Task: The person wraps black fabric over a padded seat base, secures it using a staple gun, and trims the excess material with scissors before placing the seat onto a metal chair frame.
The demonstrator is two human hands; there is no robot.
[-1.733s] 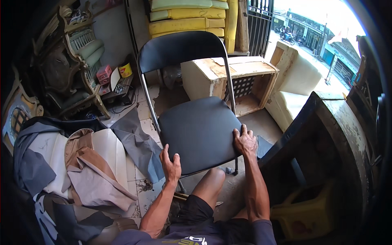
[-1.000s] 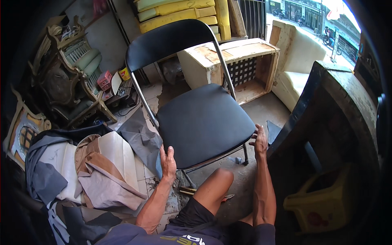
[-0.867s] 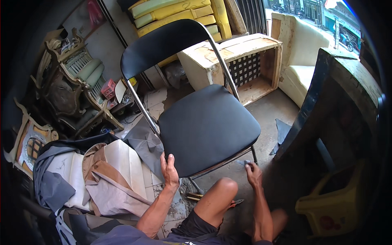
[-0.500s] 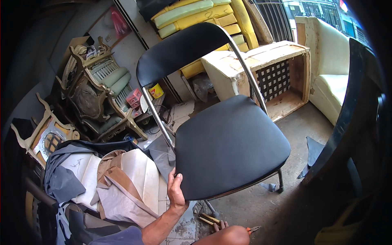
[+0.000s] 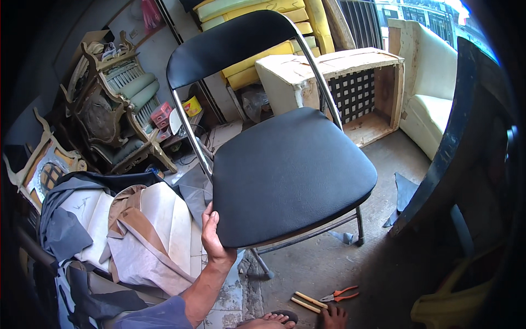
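A chair with a black padded seat (image 5: 296, 170), black backrest (image 5: 233, 46) and metal frame stands tilted before me. My left hand (image 5: 213, 233) grips the seat's near left edge, thumb on top and the other fingers hidden beneath. Low on the floor is my right hand (image 5: 333, 317), partly cut off by the lower edge and in shadow. Its bent fingers are closed at the end of a tool with two pale yellow handles (image 5: 310, 301); the tool's head is hidden. Pliers with orange handles (image 5: 341, 295) lie just beyond those fingers.
A pale upholstered frame with black webbing (image 5: 353, 98) stands behind the chair, beside a cream armchair (image 5: 430, 115). Cushions and cloth (image 5: 148, 230) are piled at left. Carved wooden furniture (image 5: 115, 104) is stacked farther back. A dark curved panel (image 5: 438, 148) borders the right.
The view has shifted, so the chair appears farther left and higher. My right hand and the yellow-handled tool have moved right across the floor. The pliers now point left. My left hand keeps its hold.
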